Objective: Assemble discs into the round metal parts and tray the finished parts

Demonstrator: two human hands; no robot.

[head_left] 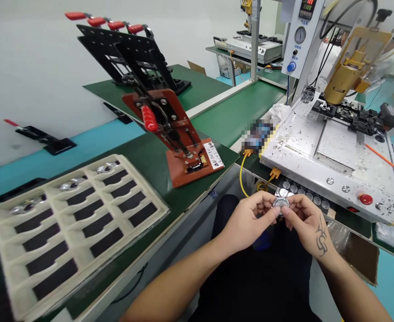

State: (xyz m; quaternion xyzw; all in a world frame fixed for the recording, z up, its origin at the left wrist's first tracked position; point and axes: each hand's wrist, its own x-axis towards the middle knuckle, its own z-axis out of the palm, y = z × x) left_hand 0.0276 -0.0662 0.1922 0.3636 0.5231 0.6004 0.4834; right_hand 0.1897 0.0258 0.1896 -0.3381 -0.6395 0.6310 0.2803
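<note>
My left hand and my right hand meet in front of my lap. Between their thumbs and fingertips they pinch a small round silver watch case, its flat round side tilted up at me. Fingers cover its left and right edges. Just beyond the hands lies a dark sheet with rows of round silver discs, partly hidden by them. More shiny metal cases sit in the far row of a cream compartment tray on the left.
A red-brown toggle press stands on the green bench. Behind it are black clamps with red handles. On the right is a white machine with a brass-coloured head and a red button. A yellow cable hangs near my hands.
</note>
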